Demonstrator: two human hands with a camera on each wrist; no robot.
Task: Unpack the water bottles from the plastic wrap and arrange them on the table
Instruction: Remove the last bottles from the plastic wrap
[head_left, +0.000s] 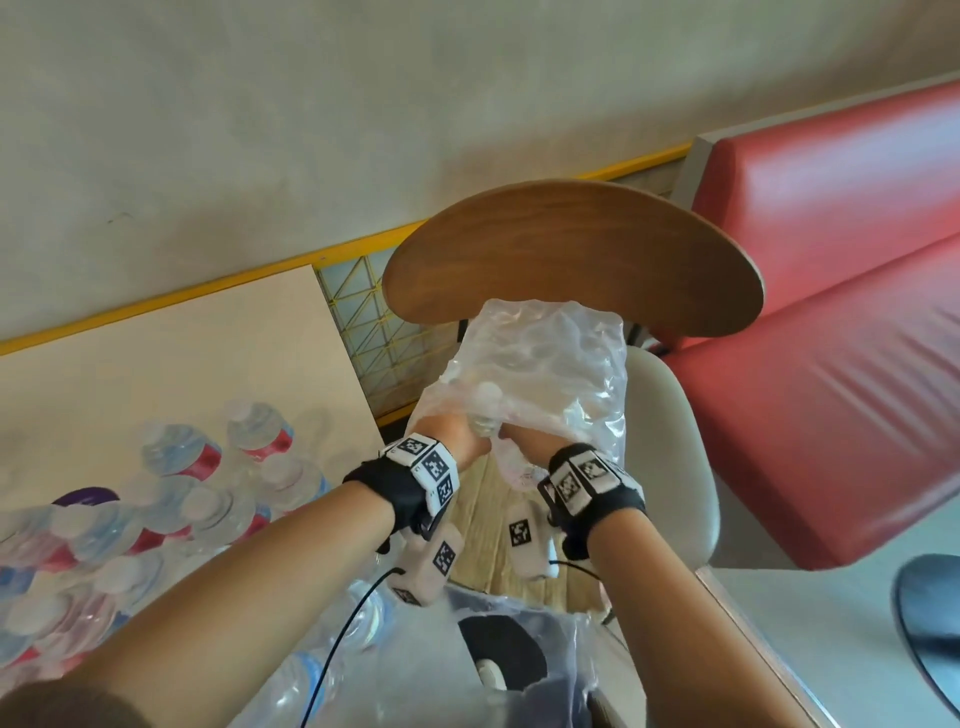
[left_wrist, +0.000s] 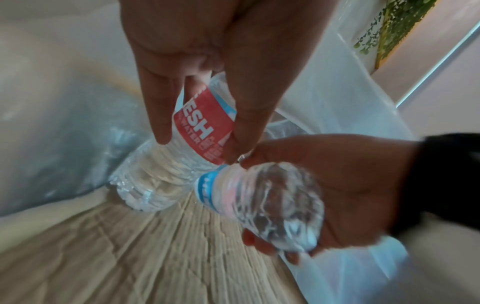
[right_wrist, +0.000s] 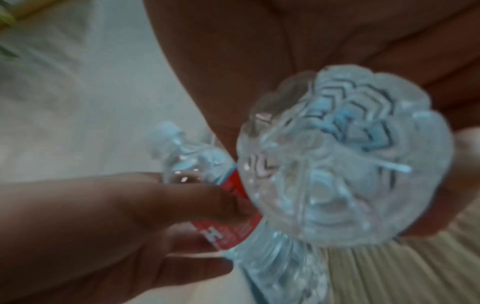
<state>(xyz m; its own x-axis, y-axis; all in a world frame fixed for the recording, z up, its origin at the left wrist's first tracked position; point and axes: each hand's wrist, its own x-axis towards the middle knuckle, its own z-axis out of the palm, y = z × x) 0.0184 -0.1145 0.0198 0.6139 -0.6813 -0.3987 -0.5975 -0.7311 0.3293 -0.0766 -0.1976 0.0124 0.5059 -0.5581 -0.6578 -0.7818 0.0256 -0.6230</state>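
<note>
Bottles mid-extraction: my left hand (left_wrist: 197, 67) clamped one (left_wrist: 179, 148), right hand (left_wrist: 345, 185) another (left_wrist: 262, 203), inside wrap (head_left: 540, 364); next, table (head_left: 171, 358).

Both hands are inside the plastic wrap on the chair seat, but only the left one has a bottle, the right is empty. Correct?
Not quite: the left wrist view shows the right hand also has its grip on a bottle. The left hand holds its own red-labelled bottle.

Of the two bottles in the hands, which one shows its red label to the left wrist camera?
The bottle in the left hand: its red label faces the camera. The right hand's bottle shows mostly its clear base.
</note>
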